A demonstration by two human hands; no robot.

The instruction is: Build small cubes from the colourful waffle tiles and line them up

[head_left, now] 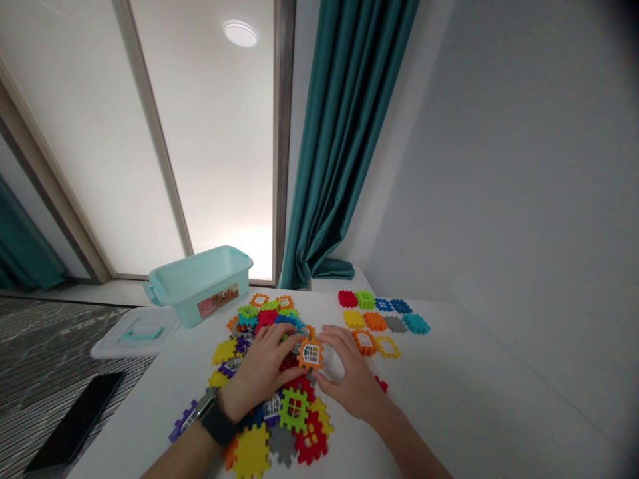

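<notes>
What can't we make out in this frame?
All in the head view:
- Lower tiles of the pile: hidden by upper tiles and the left hand.
- Red piece: partly covered by the right hand.
- Fingertip contact on the orange tile: too small.
- Label details: too small.
- Bin floor: near wall blocks it.

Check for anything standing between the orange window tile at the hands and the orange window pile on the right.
The right hand itself lies between the orange tile and the orange pile; nothing else visible stands between them.
</notes>
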